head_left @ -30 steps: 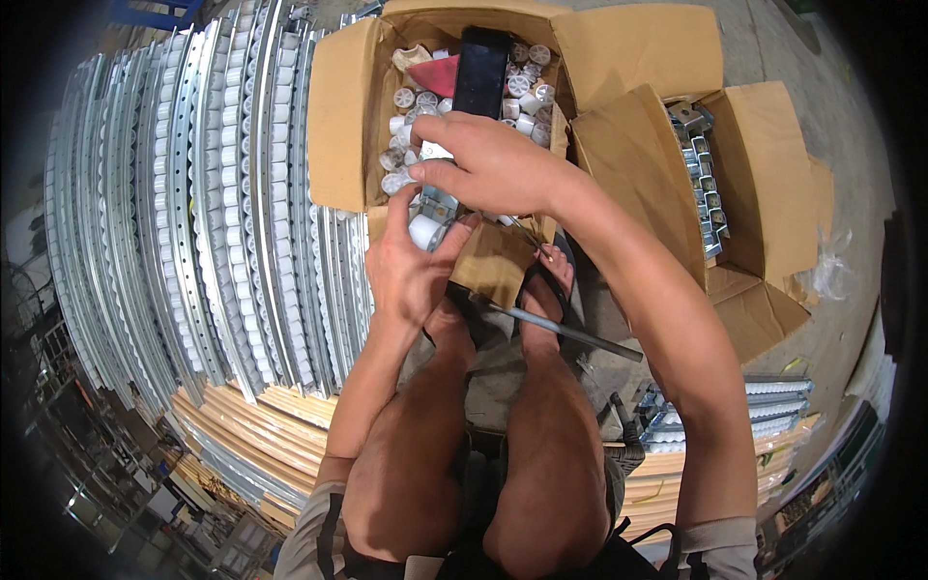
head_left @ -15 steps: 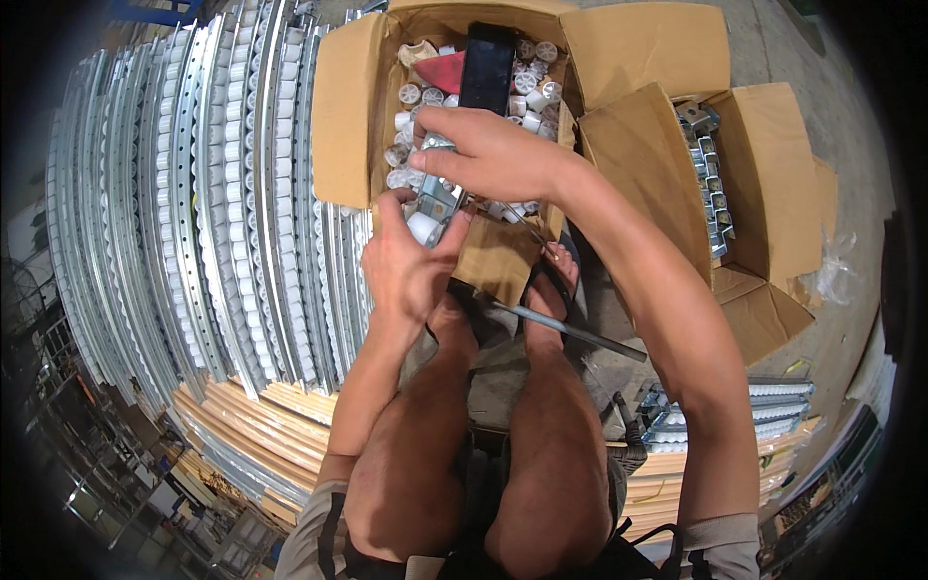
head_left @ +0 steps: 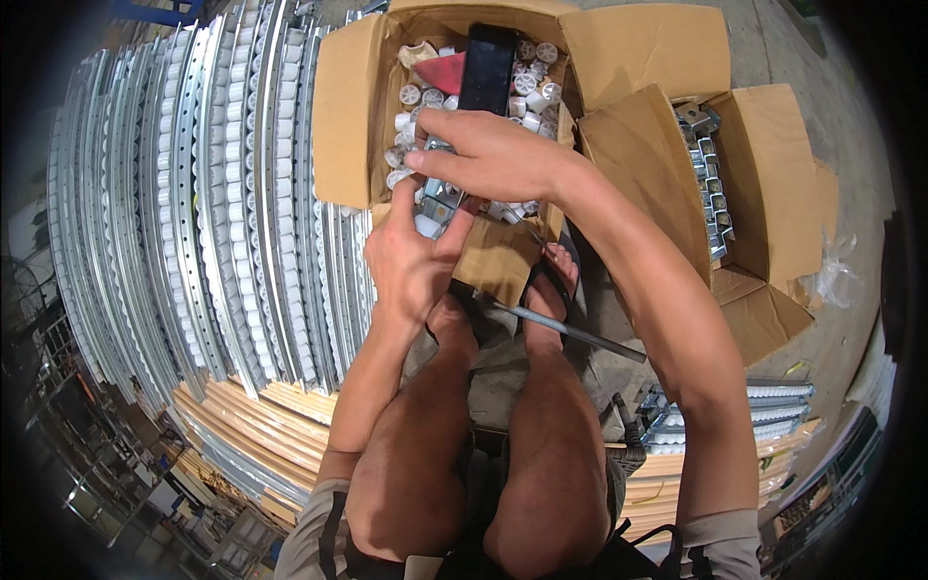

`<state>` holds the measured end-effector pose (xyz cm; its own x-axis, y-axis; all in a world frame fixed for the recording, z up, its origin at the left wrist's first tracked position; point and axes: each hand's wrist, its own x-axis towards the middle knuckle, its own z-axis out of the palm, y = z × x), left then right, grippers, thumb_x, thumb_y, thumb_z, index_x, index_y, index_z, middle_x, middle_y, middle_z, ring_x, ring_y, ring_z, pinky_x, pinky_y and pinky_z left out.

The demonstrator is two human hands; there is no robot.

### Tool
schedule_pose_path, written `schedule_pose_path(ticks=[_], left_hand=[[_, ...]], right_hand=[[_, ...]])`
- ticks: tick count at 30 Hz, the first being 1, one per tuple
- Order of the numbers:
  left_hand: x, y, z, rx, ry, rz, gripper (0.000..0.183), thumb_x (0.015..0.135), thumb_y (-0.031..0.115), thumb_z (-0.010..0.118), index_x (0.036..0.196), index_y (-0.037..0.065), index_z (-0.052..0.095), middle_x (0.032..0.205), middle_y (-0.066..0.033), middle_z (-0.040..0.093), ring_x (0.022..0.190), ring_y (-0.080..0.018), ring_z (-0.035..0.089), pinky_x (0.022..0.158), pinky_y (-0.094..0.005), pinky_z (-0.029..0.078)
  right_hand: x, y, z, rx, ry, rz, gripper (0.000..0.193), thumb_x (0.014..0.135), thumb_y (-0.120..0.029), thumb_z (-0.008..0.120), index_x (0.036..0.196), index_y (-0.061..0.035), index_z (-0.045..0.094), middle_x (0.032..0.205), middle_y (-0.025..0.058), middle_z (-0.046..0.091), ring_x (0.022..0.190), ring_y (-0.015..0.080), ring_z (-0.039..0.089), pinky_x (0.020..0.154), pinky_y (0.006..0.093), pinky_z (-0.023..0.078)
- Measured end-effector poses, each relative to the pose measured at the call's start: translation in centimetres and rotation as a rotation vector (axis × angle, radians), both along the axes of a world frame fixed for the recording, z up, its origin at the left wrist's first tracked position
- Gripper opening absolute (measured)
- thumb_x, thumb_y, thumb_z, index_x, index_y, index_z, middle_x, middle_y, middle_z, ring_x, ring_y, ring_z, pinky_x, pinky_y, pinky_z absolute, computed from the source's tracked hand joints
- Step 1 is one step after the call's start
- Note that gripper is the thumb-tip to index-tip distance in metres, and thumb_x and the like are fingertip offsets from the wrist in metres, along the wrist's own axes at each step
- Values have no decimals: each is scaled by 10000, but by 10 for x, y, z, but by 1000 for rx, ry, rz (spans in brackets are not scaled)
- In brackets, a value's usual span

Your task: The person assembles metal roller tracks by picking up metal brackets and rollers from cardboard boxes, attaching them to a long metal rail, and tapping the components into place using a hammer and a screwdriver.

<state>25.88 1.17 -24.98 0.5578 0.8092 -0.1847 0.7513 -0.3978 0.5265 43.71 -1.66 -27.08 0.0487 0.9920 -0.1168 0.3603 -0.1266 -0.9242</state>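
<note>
Both hands meet over the near part of an open cardboard box full of white plastic rollers. Between them is a shiny metal bracket with a white roller at its near end. My left hand grips that near end, thumb on the right and fingers on the left. From above, my right hand closes round the far end, its fingers hiding part of the bracket. A small cardboard block sits just below the hands, beside a grey metal rod.
A black phone and a red piece lie on the rollers. Long metal roller tracks are stacked at the left. At the right, another open box holds metal brackets. My feet flank the small block.
My left hand has shifted slightly up and right, its fingers higher along the bracket, and less of the white roller shows. My right hand has barely moved.
</note>
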Motion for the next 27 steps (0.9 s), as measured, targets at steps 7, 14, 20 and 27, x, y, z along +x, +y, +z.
schedule_pose_path(ticks=[7,14,20,27], left_hand=[[-7,4,-10,83,-52,28,576,822,449,811,1207,67,618,849,-222,723,774,-414,707,698,-458,545],[-5,9,-4,2,-30,39,571,832,448,797,1210,61,617,864,-237,721,806,-428,704,715,-467,540],[-2,12,-1,17,-52,20,531,840,405,807,1186,45,628,806,-217,720,762,-385,724,667,-426,539],[-12,22,-7,7,-179,-13,518,837,407,808,1148,33,630,769,-185,717,728,-389,719,655,-424,550]], right_hand=[[-25,-58,-8,-27,175,-944,392,1027,-341,520,1016,46,584,944,281,648,980,501,628,860,524,490],[-123,-199,-46,-758,-478,-112,339,941,-236,578,1178,6,598,1164,266,677,1055,458,669,858,522,547],[-122,-226,-64,-822,-292,-68,316,1004,-316,529,1143,-46,614,980,264,706,914,424,699,801,540,544],[-104,-235,6,-694,134,-357,348,1048,-363,517,962,-38,608,692,153,625,633,330,625,618,440,494]])
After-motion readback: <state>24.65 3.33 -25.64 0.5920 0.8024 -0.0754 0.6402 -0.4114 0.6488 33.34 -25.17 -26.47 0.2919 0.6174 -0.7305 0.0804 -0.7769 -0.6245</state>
